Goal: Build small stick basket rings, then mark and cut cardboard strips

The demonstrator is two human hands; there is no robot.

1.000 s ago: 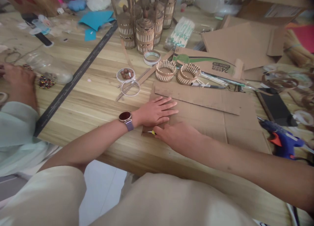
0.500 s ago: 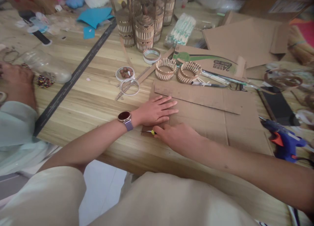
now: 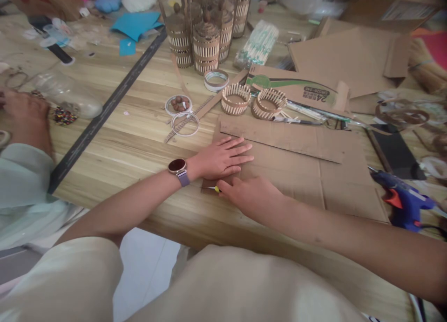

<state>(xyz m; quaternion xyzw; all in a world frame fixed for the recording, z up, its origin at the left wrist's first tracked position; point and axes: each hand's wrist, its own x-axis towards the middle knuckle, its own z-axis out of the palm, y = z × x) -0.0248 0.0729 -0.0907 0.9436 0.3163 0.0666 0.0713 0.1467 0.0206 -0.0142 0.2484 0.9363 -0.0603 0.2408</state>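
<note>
My left hand [image 3: 223, 158] lies flat with its fingers spread on a large sheet of brown cardboard [image 3: 279, 166]. A watch sits on that wrist. Just below it, my right hand [image 3: 253, 195] is closed around a small utility knife [image 3: 217, 189]; only a bit of yellow and the thin blade show, the rest is covered by the fingers. The blade points left, over the sheet's near left corner. A narrow cardboard strip [image 3: 279, 139] rests along the sheet's far side.
Two slatted rings [image 3: 236, 99] stand behind the cardboard, with lantern-like slatted cylinders [image 3: 206, 44] farther back. A blue glue gun [image 3: 405, 196] and a dark phone-like slab [image 3: 398, 152] lie at right. At far left is another person's hand [image 3: 26, 112] near a plastic bottle [image 3: 70, 96].
Hardly anything differs. My right hand and the knife have shifted very slightly left; my left hand stays in place on the cardboard.
</note>
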